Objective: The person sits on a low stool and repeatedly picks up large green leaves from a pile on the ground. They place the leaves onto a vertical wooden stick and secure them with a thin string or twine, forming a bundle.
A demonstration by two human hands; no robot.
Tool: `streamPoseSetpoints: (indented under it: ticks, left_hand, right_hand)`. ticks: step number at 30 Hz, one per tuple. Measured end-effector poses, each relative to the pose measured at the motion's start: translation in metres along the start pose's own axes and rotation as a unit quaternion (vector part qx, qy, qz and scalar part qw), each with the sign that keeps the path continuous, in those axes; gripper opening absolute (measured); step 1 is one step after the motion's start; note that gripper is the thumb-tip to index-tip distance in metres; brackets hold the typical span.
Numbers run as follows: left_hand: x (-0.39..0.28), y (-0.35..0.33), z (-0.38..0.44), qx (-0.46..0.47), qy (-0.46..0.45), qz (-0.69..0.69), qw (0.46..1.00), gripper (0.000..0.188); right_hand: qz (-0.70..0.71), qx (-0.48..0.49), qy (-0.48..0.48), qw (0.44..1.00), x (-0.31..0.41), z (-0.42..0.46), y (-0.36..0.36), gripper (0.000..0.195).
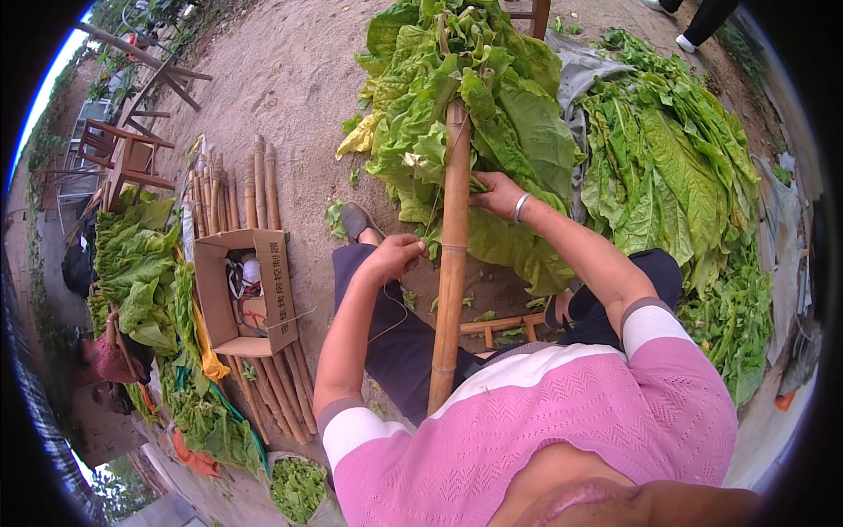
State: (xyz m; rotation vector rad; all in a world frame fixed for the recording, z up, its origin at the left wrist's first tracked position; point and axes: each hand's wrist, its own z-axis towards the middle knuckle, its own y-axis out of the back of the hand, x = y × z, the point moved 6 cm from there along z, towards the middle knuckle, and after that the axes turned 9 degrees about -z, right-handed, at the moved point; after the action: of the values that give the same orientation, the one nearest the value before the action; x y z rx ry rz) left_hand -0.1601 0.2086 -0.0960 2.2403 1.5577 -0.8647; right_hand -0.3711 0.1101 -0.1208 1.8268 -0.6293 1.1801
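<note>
A bamboo pole runs from my lap up to a thick bunch of large green leaves, apparently tobacco leaves, hung along its far part. My left hand is left of the pole, its fingers pinched on a thin string. That string stretches up to the leaves and pole, and a loose length hangs below the hand. My right hand, with a bracelet at the wrist, is against the pole's right side. Its fingers close on a leaf stem, partly hidden by the pole.
A cardboard box with string inside rests on several bamboo poles at left. A big leaf pile lies at right. Wooden chairs stand far left. Another person is at lower left; someone's legs show top right.
</note>
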Motion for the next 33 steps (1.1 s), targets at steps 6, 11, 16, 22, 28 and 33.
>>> streamPoseSetpoints:
  ticks: [6, 11, 16, 22, 28, 33]
  left_hand:
    - [-0.169, 0.047, 0.061, -0.125, -0.076, 0.156, 0.977, 0.018]
    - [-0.210, -0.067, 0.047, -0.009, -0.296, 0.317, 0.901, 0.025]
    - [-0.227, -0.134, 0.059, -0.304, -0.400, 0.229, 0.834, 0.023]
    - [-0.238, -0.165, 0.065, -0.269, -0.498, 0.064, 0.822, 0.022]
    - [-0.165, -0.167, 0.075, -0.250, -0.390, 0.004, 0.886, 0.018]
    - [-0.160, -0.161, 0.091, -0.255, -0.364, 0.148, 0.884, 0.019]
  right_hand:
    - [-0.304, 0.044, 0.109, 0.945, 0.026, 0.021, 0.012, 0.024]
    - [-0.156, -0.138, 0.032, 0.978, 0.023, 0.032, 0.039, 0.022]
    - [-0.110, -0.236, 0.023, 0.965, -0.006, 0.057, 0.021, 0.023]
    - [-0.076, -0.226, 0.010, 0.971, -0.011, 0.067, 0.019, 0.030]
    - [-0.145, -0.073, 0.038, 0.986, 0.000, 0.050, 0.037, 0.038]
    - [-0.008, 0.045, 0.154, 0.987, -0.081, -0.056, 0.127, 0.024]
